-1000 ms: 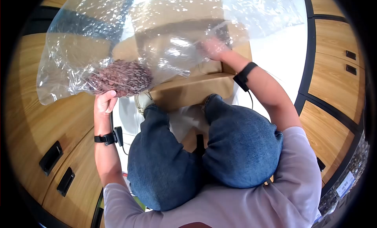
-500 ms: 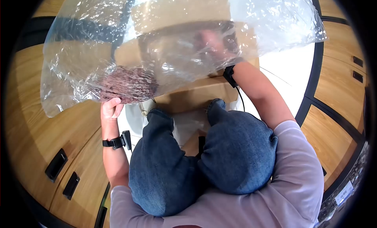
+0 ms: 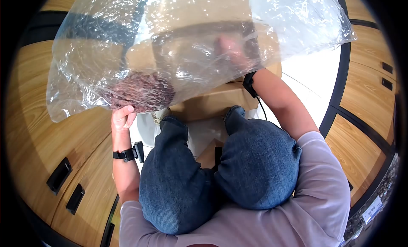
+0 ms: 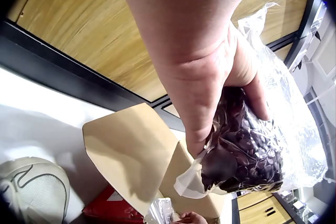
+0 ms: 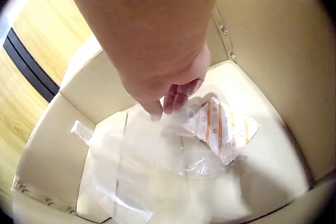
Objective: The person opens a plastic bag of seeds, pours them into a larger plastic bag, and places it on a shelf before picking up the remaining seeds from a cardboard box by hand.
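Observation:
My left hand [image 3: 124, 117] grips a large clear plastic bag [image 3: 80, 83] by its near side. Bunched at that end of the bag are dark reddish-brown, flat, dried-looking pieces [image 3: 144, 92]. In the left wrist view, thumb and fingers curl around this dark bundle [image 4: 247, 145]. Seen through the plastic in the head view, my right hand [image 3: 231, 49] reaches down into a cardboard box [image 3: 208, 101]. Inside the box, the right wrist view shows curled fingers pinching a thin clear plastic bag [image 5: 142, 153]. An orange-striped white packet [image 5: 226, 127] lies beside the fingertips.
Wooden drawer fronts [image 3: 63, 153] with black handles flank both sides. The box stands on a white floor [image 3: 306, 77] just beyond the person's knees [image 3: 255, 162]. In the left wrist view, a pale shoe [image 4: 39, 184] and a red item [image 4: 110, 205] are close to the box flap [image 4: 126, 150].
My right hand has reached farther under the clear bag into the box. The bag's right side has spread rightward over that hand. My left hand keeps its grip, shifted slightly right and down.

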Motion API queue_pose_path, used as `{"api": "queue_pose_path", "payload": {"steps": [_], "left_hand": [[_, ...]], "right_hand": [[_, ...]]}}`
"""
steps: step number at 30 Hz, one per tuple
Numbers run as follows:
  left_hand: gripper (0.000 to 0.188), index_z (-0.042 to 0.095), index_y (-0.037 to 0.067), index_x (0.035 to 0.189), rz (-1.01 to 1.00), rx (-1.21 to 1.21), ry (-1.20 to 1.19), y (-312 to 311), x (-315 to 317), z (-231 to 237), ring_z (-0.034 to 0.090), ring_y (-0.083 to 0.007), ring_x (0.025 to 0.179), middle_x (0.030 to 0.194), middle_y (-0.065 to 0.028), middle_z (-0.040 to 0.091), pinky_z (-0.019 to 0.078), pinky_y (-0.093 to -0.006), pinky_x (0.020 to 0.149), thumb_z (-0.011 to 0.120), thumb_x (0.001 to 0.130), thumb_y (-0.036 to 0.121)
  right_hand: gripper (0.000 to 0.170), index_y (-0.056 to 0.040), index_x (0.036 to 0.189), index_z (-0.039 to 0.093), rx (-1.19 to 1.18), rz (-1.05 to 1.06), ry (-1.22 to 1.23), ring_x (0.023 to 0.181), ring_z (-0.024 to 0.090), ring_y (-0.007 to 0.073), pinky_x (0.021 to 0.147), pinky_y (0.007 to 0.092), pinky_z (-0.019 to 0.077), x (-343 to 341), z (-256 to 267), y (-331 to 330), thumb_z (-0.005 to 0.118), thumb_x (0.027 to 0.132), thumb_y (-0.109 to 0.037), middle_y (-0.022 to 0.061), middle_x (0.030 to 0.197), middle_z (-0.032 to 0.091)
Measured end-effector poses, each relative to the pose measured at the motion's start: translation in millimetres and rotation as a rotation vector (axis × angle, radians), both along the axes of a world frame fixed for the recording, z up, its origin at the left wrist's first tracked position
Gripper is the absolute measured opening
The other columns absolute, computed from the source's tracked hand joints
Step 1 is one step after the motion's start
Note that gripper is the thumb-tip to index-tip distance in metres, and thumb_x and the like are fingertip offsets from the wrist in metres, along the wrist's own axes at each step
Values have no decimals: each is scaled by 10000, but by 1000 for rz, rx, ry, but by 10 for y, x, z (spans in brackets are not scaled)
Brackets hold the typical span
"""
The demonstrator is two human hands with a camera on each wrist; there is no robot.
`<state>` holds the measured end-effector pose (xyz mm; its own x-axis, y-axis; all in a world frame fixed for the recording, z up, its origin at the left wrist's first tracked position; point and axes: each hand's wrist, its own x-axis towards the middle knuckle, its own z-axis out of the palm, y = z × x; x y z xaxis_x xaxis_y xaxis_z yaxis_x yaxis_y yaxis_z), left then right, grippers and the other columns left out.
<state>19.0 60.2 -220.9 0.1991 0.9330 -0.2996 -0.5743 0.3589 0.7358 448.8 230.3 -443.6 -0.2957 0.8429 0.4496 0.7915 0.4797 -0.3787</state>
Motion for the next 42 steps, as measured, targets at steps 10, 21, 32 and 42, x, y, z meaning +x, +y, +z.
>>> {"api": "queue_pose_path", "payload": {"steps": [10, 21, 32, 42], "left_hand": [[721, 462, -2, 1403, -18, -4, 0, -40, -64, -27, 563, -346, 1221, 1313, -162, 585, 477, -477, 1050, 739, 738, -31], [725, 480, -10, 1401, -62, -16, 131, 20, -26, 83, 554, -330, 1239, 1324, -155, 593, 437, -476, 1081, 781, 743, 28], [704, 469, -24, 1394, -43, -85, 239, 6, -136, 136, 567, -316, 1210, 1302, -151, 588, 463, -440, 1057, 726, 740, -27], [653, 503, 7, 1377, -36, -73, 347, 4, -198, 66, 547, -307, 1257, 1326, -135, 585, 417, -461, 1106, 713, 761, -45]], "right_hand": [[212, -55, 1022, 689, -459, 187, -26, 830, 682, 323, 768, 446, 547, 68, 908, -284, 580, 899, -189, 175, 949, 695], [347, -68, 1224, 575, -538, 204, -134, 947, 650, 410, 820, 488, 534, 795, 2034, -488, 607, 899, -184, 199, 1018, 690], [204, -37, 1040, 680, -409, 185, -320, 769, 669, 376, 725, 486, 539, 1171, 2272, -871, 608, 894, -160, 174, 775, 673], [234, -68, 1089, 672, -368, 166, -210, 965, 644, 305, 899, 445, 480, 1165, 2211, -1018, 581, 878, -112, 116, 926, 696]]}}
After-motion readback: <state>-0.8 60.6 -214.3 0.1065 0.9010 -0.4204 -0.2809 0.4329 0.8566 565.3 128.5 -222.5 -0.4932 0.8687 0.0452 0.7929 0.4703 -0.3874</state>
